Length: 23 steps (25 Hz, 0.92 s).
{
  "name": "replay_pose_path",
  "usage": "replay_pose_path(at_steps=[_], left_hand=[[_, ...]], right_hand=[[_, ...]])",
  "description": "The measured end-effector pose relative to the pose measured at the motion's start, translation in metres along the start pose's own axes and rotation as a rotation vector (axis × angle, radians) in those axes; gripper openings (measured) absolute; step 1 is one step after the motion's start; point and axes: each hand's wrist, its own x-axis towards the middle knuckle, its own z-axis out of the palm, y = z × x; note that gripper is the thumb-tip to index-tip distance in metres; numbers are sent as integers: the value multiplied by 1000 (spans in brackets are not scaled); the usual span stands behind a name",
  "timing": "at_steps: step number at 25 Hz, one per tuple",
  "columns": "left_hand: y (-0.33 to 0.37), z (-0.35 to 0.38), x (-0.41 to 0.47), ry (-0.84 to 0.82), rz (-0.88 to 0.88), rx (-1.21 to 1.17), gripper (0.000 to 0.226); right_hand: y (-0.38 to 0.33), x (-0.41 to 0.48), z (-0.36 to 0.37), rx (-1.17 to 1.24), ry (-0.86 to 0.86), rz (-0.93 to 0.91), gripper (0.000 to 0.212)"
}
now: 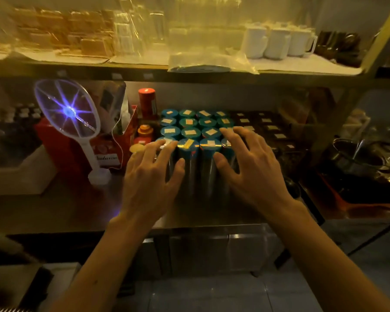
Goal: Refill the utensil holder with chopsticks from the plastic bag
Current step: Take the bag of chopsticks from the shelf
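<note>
Both my hands reach over a block of several tall metal canisters (190,134) with blue lids and paper labels on the steel shelf. My left hand (152,174) has spread fingers resting on the front-left canister's lid and side. My right hand (250,167) is spread over the front-right canisters, thumb against a canister side. Neither hand has closed around anything. A clear plastic bag (209,57) lies on the upper shelf above the canisters; its contents are too blurred to tell. No utensil holder or chopsticks can be made out.
An electric fly swatter (70,113) stands left of the canisters, beside red boxes (113,149) and a red tin (147,102). Dark labelled jars (266,127) sit to the right, and dark pots (356,163) further right. White mugs (279,42) stand on the upper shelf.
</note>
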Motion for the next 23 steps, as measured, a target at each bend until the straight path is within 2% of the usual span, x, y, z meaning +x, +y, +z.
replay_pose_path(at_steps=[6, 12, 18, 23], left_hand=[[-14, 21, 85, 55, 85, 21, 55], [0, 57, 179, 107, 180, 100, 59], [8, 88, 271, -2, 216, 252, 80], [2, 113, 304, -31, 207, 284, 75]], right_hand=[[28, 84, 21, -54, 35, -43, 60], [86, 158, 37, -79, 88, -128, 66], [139, 231, 53, -66, 108, -189, 70], [174, 256, 70, -42, 80, -183, 61]])
